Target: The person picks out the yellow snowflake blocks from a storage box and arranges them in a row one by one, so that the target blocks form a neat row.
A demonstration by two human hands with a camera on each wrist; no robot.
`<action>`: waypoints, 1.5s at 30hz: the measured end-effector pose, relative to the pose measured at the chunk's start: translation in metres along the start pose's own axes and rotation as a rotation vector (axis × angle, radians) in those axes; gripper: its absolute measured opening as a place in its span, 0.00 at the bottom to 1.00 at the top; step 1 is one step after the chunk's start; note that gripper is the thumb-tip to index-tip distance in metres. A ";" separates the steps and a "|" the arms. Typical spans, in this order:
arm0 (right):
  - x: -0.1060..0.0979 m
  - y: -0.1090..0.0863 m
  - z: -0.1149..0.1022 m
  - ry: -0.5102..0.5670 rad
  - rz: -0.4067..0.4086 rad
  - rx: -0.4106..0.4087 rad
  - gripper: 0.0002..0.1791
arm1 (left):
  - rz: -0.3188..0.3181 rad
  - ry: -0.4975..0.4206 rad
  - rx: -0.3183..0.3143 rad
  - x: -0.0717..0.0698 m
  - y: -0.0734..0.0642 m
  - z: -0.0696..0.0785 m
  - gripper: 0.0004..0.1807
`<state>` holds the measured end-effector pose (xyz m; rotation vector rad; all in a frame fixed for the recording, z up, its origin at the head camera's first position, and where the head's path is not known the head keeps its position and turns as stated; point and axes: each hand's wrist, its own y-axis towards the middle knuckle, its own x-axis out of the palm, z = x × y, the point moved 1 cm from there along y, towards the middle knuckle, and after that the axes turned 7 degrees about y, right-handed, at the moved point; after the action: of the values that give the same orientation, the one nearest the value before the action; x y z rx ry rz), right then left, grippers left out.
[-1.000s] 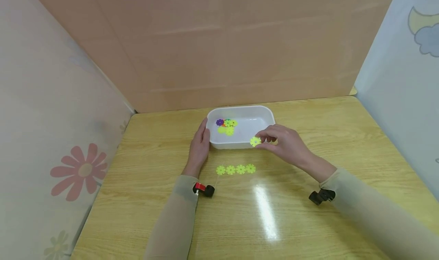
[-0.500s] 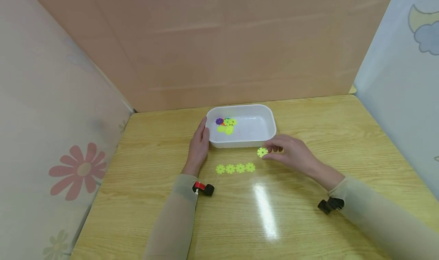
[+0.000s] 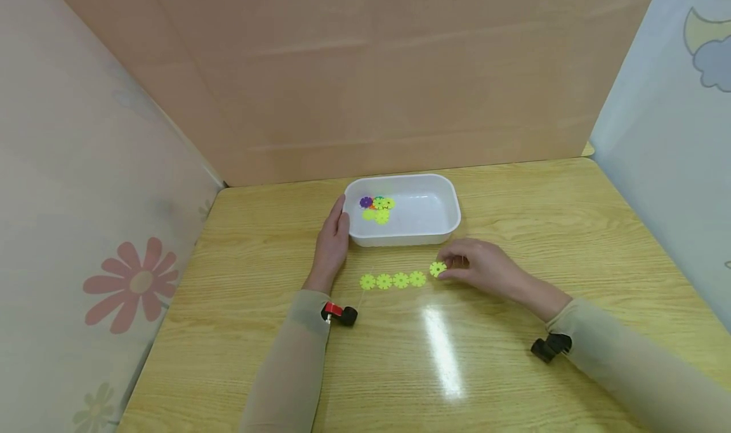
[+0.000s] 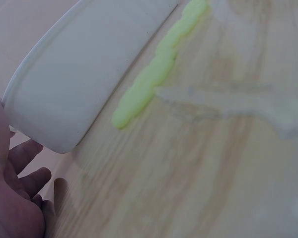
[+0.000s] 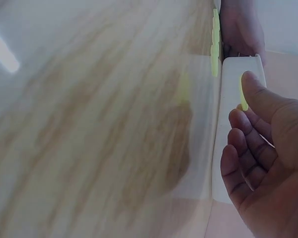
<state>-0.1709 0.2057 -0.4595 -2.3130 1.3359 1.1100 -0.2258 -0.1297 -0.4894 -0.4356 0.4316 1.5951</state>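
In the head view a yellow snowflake-shaped plastic disc (image 3: 438,269) is pinched between the thumb and fingers of my right hand (image 3: 485,268). It is just above the wooden table, right of a row of several matching yellow discs (image 3: 401,280) laid edge to edge. A small gap separates it from the row. My left hand (image 3: 331,246) rests against the left end of a white plastic tub (image 3: 405,239), its fingers fairly straight along the outer wall. The right wrist view shows the pinched disc (image 5: 244,92) edge-on, standing upright.
Inside the tub, at its left, lie loose discs: a purple one (image 3: 366,202), several yellow ones (image 3: 381,217), and bits of red and green. A tan backdrop (image 3: 371,71) stands behind the wooden table (image 3: 388,369). Pale printed panels flank both sides.
My right hand has come from the tub's front right rim toward me, carrying the pinched disc down to the right end of the row. The left hand and tub stay put.
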 end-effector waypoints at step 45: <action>0.008 0.000 0.006 0.000 -0.110 0.025 0.11 | 0.008 0.005 0.000 0.001 -0.002 0.001 0.31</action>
<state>-0.1719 0.2041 -0.4691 -2.3370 1.2001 1.0535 -0.2243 -0.1285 -0.4890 -0.4381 0.4377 1.6024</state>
